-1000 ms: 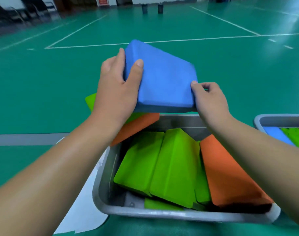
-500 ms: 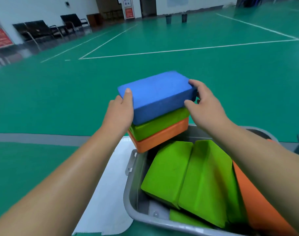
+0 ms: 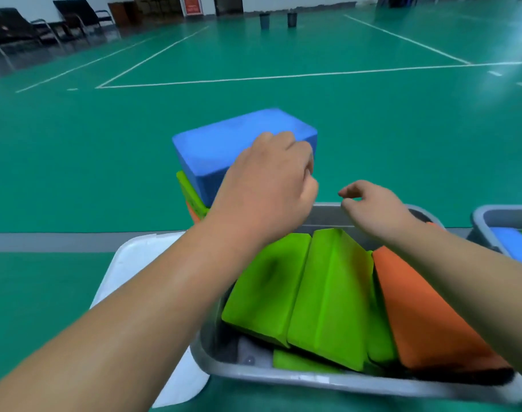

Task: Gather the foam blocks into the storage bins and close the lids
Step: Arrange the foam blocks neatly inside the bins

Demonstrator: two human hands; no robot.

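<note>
At the far left corner of the grey storage bin (image 3: 313, 379), a blue foam block (image 3: 224, 144) tops a small stack, with a green block (image 3: 189, 188) under it and an orange block (image 3: 194, 217) lowest. The forearm hides what the stack rests on. The left hand (image 3: 268, 185) lies over the blue block's near right end with its fingers bent; whether it actually grips the foam cannot be told. The right hand (image 3: 372, 209) hovers apart from the stack, above the bin's far rim, with its fingers loosely curled and nothing in them.

Inside the bin, two green wedges of foam (image 3: 265, 289) lean side by side, tilted. A large orange block (image 3: 426, 313) leans against them on the right, and another green piece (image 3: 301, 362) lies flat beneath. A white lid (image 3: 128, 269) lies just left of the bin, partly tucked under its edge. At the right edge, a second grey bin (image 3: 479, 215) holds another blue block (image 3: 512, 245).

Everything sits on a glossy green sports floor (image 3: 75, 173) marked with white court lines, and a grey strip (image 3: 45, 242) crosses it behind the lid. Far back, two dark buckets (image 3: 264, 20) stand near the wall. Black chairs (image 3: 75, 16) line the left side, and a red sign (image 3: 191, 4) hangs by a doorway.
</note>
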